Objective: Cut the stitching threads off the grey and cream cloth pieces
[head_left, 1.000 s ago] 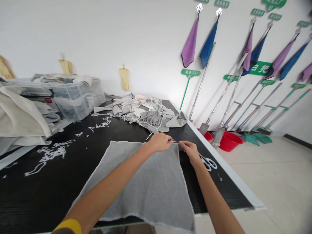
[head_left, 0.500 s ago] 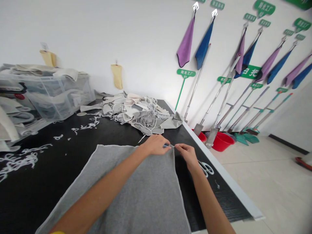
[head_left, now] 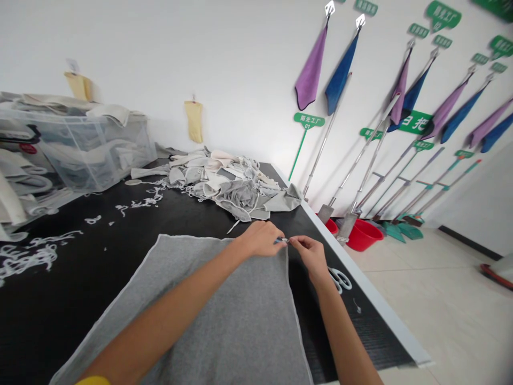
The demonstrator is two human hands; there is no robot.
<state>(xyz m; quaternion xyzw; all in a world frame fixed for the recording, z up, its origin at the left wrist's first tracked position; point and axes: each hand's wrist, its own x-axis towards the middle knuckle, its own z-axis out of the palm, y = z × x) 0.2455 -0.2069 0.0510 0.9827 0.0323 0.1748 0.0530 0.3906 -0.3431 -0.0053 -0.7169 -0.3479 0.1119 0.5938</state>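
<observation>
A grey cloth point(head_left: 236, 315) with a pale stitched edge lies spread on the black table in front of me. At its far right corner, my left hand point(head_left: 260, 238) is closed around small blue thread snips point(head_left: 281, 240), their metal tip pointing right. Just beyond that tip, my right hand point(head_left: 309, 250) pinches with thumb and fingertips at the corner; whether it grips the cloth edge or a loose thread is too small to tell. Beside my right wrist lie scissors with pale handles point(head_left: 340, 279), their blades hidden behind the arm.
A heap of grey and white cloths point(head_left: 236, 184) covers the far part of the black table point(head_left: 132, 256). White thread scraps point(head_left: 30, 256) lie at left, near a clear plastic bin point(head_left: 100, 155) full of cloths. Right of the table edge stand a red bucket point(head_left: 364, 235) and mops.
Both hands stay at the cloth's corner, with the snips' tip now close against the right fingertips. The view has shifted slightly.
</observation>
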